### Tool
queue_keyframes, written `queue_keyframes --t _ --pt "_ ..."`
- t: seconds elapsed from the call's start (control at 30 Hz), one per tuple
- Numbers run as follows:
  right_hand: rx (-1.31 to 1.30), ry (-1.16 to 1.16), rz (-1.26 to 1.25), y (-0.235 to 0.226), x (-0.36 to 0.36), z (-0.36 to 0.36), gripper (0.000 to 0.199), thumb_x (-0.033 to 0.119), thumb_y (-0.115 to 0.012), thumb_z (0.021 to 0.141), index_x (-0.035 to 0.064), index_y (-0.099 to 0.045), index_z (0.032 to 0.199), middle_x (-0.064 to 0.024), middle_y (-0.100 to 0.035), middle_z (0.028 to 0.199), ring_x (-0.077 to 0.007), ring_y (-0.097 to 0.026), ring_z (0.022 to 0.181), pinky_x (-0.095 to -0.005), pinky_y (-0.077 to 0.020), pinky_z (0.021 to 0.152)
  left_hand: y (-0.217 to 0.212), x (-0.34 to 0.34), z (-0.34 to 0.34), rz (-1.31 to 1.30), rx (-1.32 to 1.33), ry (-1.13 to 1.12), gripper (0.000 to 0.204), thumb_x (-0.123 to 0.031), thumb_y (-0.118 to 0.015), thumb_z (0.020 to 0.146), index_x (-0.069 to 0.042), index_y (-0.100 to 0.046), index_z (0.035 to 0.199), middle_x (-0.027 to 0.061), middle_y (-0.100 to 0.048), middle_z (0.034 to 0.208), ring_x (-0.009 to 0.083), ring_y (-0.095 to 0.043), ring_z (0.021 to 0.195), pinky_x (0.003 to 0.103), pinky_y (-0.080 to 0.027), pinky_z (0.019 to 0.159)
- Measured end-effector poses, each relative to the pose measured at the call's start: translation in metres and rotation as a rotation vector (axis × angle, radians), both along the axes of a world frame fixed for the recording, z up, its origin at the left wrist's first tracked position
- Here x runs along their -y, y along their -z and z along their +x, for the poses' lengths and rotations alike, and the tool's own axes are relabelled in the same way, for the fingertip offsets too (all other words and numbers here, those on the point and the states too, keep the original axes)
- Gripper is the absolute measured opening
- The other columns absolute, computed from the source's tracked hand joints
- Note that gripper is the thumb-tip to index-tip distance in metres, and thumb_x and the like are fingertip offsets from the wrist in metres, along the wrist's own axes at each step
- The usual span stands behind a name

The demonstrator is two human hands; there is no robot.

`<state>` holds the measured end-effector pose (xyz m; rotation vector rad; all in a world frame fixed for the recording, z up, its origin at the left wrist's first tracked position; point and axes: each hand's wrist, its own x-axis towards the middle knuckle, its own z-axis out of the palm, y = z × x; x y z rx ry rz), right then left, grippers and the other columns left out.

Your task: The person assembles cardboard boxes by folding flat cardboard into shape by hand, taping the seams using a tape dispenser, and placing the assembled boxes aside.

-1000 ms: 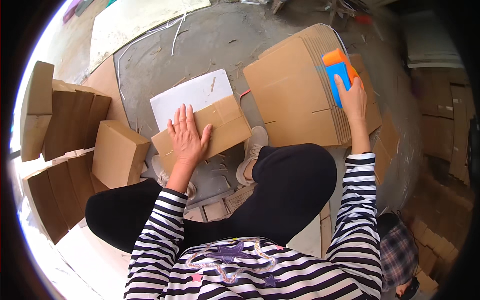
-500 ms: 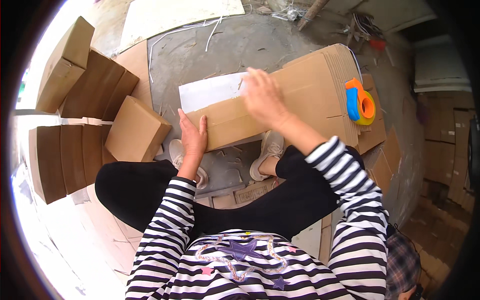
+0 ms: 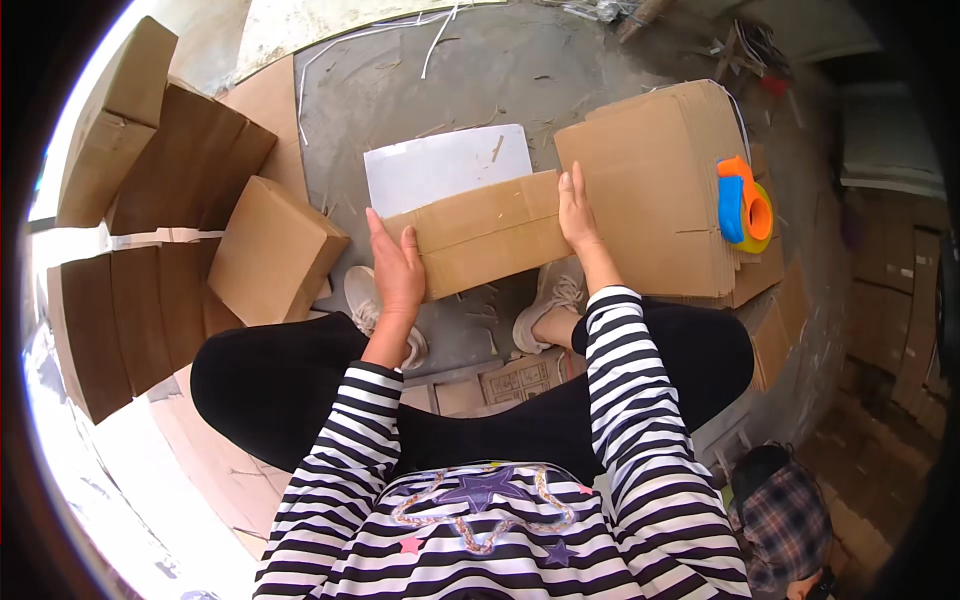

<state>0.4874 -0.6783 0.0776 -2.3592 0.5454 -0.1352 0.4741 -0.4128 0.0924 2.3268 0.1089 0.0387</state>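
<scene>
Between my two hands is a narrow brown cardboard box (image 3: 488,235), one long closed side facing up with a seam along it. My left hand (image 3: 398,274) presses on its left end, thumb on the upper face. At the opposite end, my right hand (image 3: 578,212) lies along the edge with its fingers pointing away from me. Together the hands grip the box above my shoes. A white sheet (image 3: 450,165) with a small brown scrap on it lies just beyond the box. The undersides of both hands are hidden.
To the right is a stack of flat cardboard (image 3: 650,190), with a blue and orange tape dispenser (image 3: 745,205) at its right edge. Closed boxes (image 3: 275,250) stand at the left. White straps (image 3: 440,42) lie on the grey floor. Another person's plaid sleeve (image 3: 790,520) shows at lower right.
My right hand has come from above the box to its right end and now grips there. The stack and tape dispenser appear shifted slightly right in view.
</scene>
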Motion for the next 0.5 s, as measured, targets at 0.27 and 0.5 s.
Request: queue_keyframes --t 0.27,0.5 --pt "-0.164 0.033 1.283 0.048 0.025 0.012 0.055 0.04 -0.032 0.098 0.0014 -0.036 0.136 -0.0057 -0.038 0.138 -0.0131 -0.041 0.121 -0.0284 -0.0345 0.1 0.019 -0.016 0.01 -1.02 -0.421 -0.201 0.064 -0.048 -0.024 0.097 -0.004 -0.018 0.143 0.0104 -0.022 0.147 0.0206 -0.02 0.136 0.029 -0.018 0.109" --pt "-0.4 0.116 1.28 0.078 0.015 0.019 0.062 0.049 -0.039 0.094 0.0111 -0.027 0.142 -0.0025 -0.039 0.137 -0.013 -0.04 0.12 -0.0275 -0.0327 0.099 0.062 -0.023 0.012 -1.258 -0.545 -0.334 0.07 -0.053 -0.026 0.095 -0.006 -0.01 0.144 0.009 -0.026 0.145 0.0175 -0.032 0.128 0.028 -0.027 0.105"
